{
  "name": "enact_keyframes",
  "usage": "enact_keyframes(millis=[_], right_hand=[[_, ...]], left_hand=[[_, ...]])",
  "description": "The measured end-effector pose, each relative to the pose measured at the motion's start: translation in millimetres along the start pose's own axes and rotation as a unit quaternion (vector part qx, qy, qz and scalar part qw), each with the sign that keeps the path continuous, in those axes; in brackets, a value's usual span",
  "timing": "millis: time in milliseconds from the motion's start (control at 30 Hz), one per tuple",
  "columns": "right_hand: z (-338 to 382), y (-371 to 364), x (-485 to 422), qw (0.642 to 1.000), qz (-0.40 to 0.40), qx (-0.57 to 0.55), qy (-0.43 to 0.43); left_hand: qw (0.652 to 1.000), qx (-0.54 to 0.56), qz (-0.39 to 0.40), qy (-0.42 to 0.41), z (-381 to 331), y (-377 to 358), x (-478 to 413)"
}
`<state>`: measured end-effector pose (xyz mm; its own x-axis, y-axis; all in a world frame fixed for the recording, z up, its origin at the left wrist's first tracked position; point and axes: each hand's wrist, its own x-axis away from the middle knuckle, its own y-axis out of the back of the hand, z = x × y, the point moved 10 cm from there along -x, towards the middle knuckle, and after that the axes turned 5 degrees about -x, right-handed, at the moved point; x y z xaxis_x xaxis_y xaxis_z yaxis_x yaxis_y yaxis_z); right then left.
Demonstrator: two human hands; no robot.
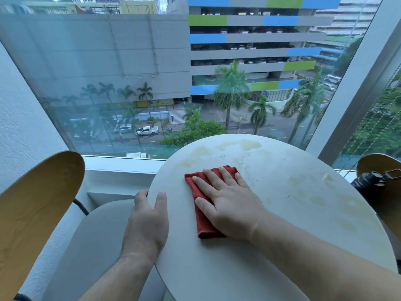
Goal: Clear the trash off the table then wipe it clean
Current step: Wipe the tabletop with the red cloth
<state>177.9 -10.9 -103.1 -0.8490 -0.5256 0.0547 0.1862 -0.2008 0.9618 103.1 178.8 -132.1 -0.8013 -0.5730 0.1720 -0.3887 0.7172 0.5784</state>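
Observation:
A round white table (pixel 293 213) fills the lower right of the head view. Yellowish stains and wet streaks mark its far and right parts. A folded red cloth (pixel 198 205) lies flat on its left half. My right hand (pixel 227 203) presses down on the cloth with fingers spread, covering most of it. My left hand (pixel 148 222) grips the table's left edge, thumb on top and fingers curled under the rim.
A wooden-backed chair (pixel 32 213) with a grey seat stands at the left. A second chair back (pixel 382 170) rises at the right, with a black bottle (pixel 371 187) beside it. A large window (pixel 152 72) and its white sill lie just beyond the table.

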Motion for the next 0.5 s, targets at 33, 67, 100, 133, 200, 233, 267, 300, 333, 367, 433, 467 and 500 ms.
enact_keyframes(millis=[33,67,100,133,200,233,267,300,333,367,433,467,500], right_hand=[[1.0,-0.7,6.6,1.0,0.003,0.001,0.005],[4.5,-2.2,13.6,1.0,0.007,0.002,0.015],[10.3,-3.9,21.3,1.0,0.01,0.004,0.029],[18.6,-5.9,28.7,0.999,0.013,0.006,0.045],[39.2,-9.8,39.5,0.997,0.011,0.009,0.082],[48.8,-11.5,41.3,0.995,0.009,0.007,0.1],[56.4,-13.1,39.9,0.994,0.008,0.004,0.113],[62.3,-14.1,35.5,0.993,0.008,0.0,0.121],[65.8,-14.3,28.6,0.992,0.006,-0.005,0.126],[68.6,-13.8,20.4,0.992,0.002,-0.009,0.129],[70.8,-12.3,2.0,0.991,-0.013,-0.013,0.131],[70.0,-12.0,-7.6,0.991,-0.019,-0.013,0.129],[66.8,-11.6,-17.4,0.992,-0.022,-0.012,0.122]], left_hand=[[1.0,0.008,0.002,0.0,-1.4,0.4,-0.2],[1.0,0.013,0.003,0.006,-1.5,0.4,-1.7],[1.0,0.013,-0.001,0.009,-1.3,0.6,-5.5],[1.0,0.014,-0.002,0.007,-4.0,0.9,-7.9],[1.0,-0.001,0.003,0.003,-6.6,-0.5,-18.5],[1.0,-0.017,0.001,-0.001,-6.7,-1.9,-27.7],[0.999,-0.043,0.01,-0.015,-10.0,-4.7,-35.6],[0.997,-0.064,0.025,-0.023,-12.1,-9.3,-43.1],[0.995,-0.085,0.038,-0.019,-14.4,-12.7,-49.5],[0.993,-0.113,0.039,-0.021,-18.2,-13.9,-57.6],[0.993,-0.108,0.046,-0.01,-28.2,-14.5,-68.9],[0.995,-0.089,0.043,0.008,-30.6,-13.9,-73.4],[0.995,-0.087,0.041,0.021,-31.8,-14.8,-77.4]])
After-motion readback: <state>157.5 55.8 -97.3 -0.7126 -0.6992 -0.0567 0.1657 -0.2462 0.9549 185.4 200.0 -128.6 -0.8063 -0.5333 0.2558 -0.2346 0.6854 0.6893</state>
